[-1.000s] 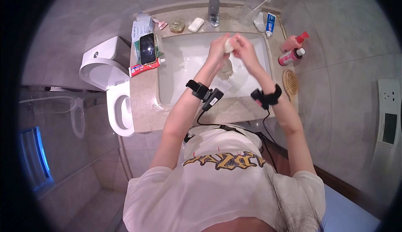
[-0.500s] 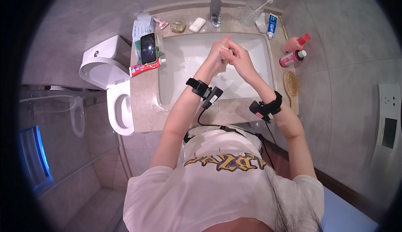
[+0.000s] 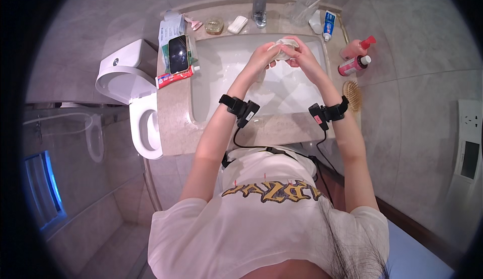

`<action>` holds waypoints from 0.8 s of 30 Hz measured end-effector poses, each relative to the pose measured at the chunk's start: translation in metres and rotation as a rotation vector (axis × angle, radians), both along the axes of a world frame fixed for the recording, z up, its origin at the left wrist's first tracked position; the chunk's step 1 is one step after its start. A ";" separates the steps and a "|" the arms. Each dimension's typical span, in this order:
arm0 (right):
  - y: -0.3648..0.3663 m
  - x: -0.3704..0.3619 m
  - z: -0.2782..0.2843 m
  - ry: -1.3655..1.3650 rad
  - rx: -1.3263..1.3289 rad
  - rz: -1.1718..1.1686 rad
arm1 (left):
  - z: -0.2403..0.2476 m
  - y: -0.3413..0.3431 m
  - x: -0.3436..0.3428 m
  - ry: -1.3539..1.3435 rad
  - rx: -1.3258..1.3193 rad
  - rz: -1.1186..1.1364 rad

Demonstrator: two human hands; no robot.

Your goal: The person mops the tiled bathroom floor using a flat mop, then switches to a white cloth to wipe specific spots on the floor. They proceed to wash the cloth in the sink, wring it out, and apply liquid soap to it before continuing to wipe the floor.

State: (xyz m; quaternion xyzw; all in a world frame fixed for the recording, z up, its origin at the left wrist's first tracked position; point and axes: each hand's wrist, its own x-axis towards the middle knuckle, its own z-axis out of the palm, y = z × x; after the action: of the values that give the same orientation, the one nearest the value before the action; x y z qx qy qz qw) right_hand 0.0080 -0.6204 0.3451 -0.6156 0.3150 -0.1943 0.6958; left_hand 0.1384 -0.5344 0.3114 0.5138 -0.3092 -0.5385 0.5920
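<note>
Over the far part of the white sink (image 3: 209, 90), my two hands are close together with a crumpled white wet-looking cloth (image 3: 286, 44) between them. My left hand (image 3: 262, 58) grips its left side with curled fingers. On the other side, my right hand (image 3: 303, 58) is closed round the cloth, thumb pointing inward. Part of the cloth is hidden by the fingers, and I cannot tell whether it is fabric or a thick tissue.
Along the back ledge are a white soap bar (image 3: 237, 24), a round yellowish jar (image 3: 214, 25), a grey cylinder (image 3: 259, 10) and a blue toothpaste tube (image 3: 329, 25). A phone (image 3: 178, 55) lies left. Pink bottles (image 3: 354, 65) and a hairbrush (image 3: 352, 95) line the right.
My hands, earlier clasped with the cloth mostly hidden, have moved apart a little. The right hand has shifted right, and more of the cloth now shows between them.
</note>
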 end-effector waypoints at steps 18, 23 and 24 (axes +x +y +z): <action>0.036 0.022 -0.025 -0.007 -0.266 -0.019 | -0.031 -0.023 -0.004 0.485 0.040 0.251; 0.004 0.008 -0.019 0.017 -0.093 -0.119 | -0.010 -0.008 -0.003 0.446 0.053 0.042; -0.003 0.004 -0.015 0.023 -0.051 -0.066 | -0.011 -0.006 -0.002 0.363 0.048 0.017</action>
State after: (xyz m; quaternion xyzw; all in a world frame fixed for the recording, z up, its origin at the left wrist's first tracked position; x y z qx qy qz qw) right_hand 0.0124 -0.6234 0.3301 -0.6246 0.3380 -0.2182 0.6693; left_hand 0.1368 -0.5406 0.3009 0.4245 -0.1800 -0.6247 0.6301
